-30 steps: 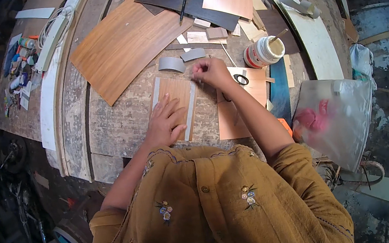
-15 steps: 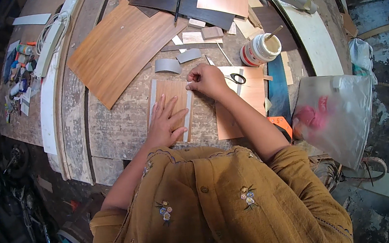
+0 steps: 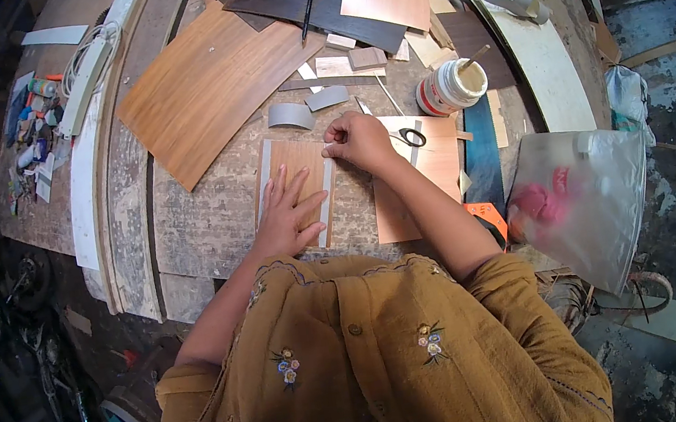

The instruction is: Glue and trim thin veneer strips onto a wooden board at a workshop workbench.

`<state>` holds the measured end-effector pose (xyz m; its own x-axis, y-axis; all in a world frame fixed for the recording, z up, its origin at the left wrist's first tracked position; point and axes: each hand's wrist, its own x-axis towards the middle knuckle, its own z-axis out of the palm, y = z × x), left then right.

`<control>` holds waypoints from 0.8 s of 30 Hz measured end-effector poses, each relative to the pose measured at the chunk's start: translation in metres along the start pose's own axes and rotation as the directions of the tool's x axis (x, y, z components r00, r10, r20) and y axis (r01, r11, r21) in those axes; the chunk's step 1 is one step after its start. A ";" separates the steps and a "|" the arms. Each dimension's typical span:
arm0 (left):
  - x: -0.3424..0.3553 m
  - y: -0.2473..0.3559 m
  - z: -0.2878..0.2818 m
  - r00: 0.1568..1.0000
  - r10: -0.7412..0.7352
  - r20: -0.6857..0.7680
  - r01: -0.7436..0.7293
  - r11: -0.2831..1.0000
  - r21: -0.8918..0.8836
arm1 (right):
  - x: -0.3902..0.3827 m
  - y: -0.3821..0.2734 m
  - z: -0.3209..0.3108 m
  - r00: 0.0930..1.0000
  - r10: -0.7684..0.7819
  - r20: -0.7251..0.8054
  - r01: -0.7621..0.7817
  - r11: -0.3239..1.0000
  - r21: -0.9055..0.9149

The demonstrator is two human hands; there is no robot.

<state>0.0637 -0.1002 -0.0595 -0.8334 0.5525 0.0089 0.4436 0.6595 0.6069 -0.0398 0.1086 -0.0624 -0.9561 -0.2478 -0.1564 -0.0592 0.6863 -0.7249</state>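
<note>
Two hands are working one small wooden panel [image 3: 293, 184] on the workbench [image 3: 195, 230]. The right hand [image 3: 359, 140] has shifted down from the grey scraps to the panel's top right corner, fingers pinching its pale edge strip [image 3: 330, 199]. The left hand [image 3: 287, 213] is staying flat, fingers spread, pinning the panel.

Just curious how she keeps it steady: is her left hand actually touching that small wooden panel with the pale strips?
Touching. In the head view the left hand lies flat, fingers spread, on the small wooden panel, with no gap visible.
</note>
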 end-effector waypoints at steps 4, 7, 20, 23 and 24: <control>0.000 0.000 -0.001 1.000 -0.001 0.002 0.001 1.000 -0.001 | 0.000 -0.002 -0.004 0.999 -0.003 0.035 0.004 1.000 -0.007; -0.001 0.001 -0.002 1.000 -0.012 0.006 0.012 1.000 0.001 | -0.003 -0.007 -0.008 0.996 -0.064 0.065 0.068 0.996 -0.062; 0.001 0.009 -0.007 1.000 0.000 0.000 0.000 1.000 0.014 | 0.049 -0.052 0.002 0.951 -0.243 -0.190 0.170 0.926 -0.336; 0.000 0.011 -0.010 1.000 -0.004 -0.014 0.005 1.000 0.005 | 0.062 -0.046 0.005 0.981 -0.184 -0.058 0.135 0.867 -0.479; -0.001 0.011 -0.010 1.000 -0.006 -0.025 0.005 1.000 -0.012 | 0.066 -0.042 0.002 0.992 -0.128 -0.001 0.117 0.910 -0.398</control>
<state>0.0656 -0.0988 -0.0446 -0.8440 0.5357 0.0256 0.4353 0.6564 0.6161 -0.1003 0.0618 -0.0431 -0.9409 -0.3330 -0.0618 -0.2800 0.8675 -0.4111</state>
